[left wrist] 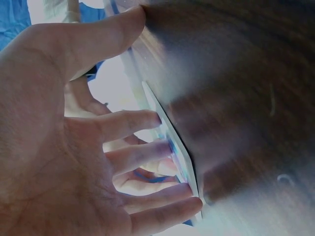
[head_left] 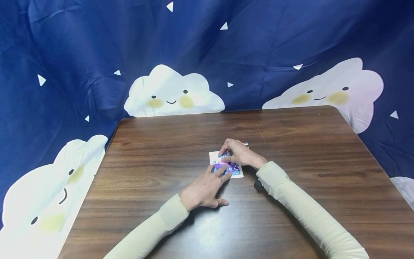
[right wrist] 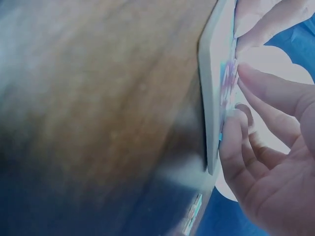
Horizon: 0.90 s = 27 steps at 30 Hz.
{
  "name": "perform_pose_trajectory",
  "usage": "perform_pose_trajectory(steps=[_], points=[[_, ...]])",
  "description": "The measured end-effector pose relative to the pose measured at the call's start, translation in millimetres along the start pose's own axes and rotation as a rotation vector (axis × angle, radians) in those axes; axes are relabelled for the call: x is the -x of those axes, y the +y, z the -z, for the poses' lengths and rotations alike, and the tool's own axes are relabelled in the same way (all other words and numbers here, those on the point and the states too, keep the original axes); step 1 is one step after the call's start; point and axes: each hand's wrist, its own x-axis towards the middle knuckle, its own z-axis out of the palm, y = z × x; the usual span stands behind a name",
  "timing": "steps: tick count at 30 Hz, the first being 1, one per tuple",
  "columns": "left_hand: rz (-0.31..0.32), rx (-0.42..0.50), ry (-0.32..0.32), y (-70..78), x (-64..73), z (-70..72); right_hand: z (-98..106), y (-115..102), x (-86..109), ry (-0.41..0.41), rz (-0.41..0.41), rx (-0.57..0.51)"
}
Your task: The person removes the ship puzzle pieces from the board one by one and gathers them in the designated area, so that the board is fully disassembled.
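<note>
A thick puzzle board (head_left: 212, 155) with a white border and a purple, blue and pink picture lies flat near the middle of the table. My left hand (head_left: 205, 185) reaches over its near left edge, fingers spread and fingertips resting on the picture. The left thumb sticks out to the side, off the board. From the far right comes my right hand (head_left: 239, 153), thumb and forefinger bent in a pinch at a small puzzle piece within the picture, which they mostly cover. In the right wrist view, the right fingertips (right wrist: 230, 120) rest right at the board's face.
A loose colourful piece (head_left: 246, 144) lies on the brown wooden table (head_left: 155, 151) just beyond the right hand. A dark device (head_left: 258, 185) sits under the right wrist. Blue cloth (head_left: 252, 46) with smiling clouds hangs behind the table and along its sides.
</note>
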Motion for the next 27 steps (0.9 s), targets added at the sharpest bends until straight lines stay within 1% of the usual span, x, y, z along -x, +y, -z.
perform_pose_trajectory(steps=[3,6,10,14,18,23,27], points=[[0.005,0.003,-0.005,0.5,0.0,0.0,-0.5,0.1,0.3,0.007,0.013,0.011],[0.001,0.004,-0.005,0.7,-0.2,-0.9,-0.7,-0.6,1.0,0.004,0.002,0.014],[-0.005,-0.005,-0.004,0.5,0.3,-2.1,-1.6,-1.7,0.8,-0.002,-0.009,0.003],[-0.003,0.006,0.0,0.0,0.7,-2.4,-1.9,-2.7,0.1,0.003,-0.025,-0.016],[-0.003,0.009,-0.003,0.2,0.6,-1.5,-1.6,-2.3,-0.4,0.007,-0.021,-0.028],[0.001,0.012,-0.008,0.9,0.2,-1.8,1.3,-2.1,-0.2,0.031,0.0,-0.077],[0.004,0.011,-0.002,1.5,0.1,-1.2,4.9,-0.8,0.8,0.049,-0.008,-0.07]])
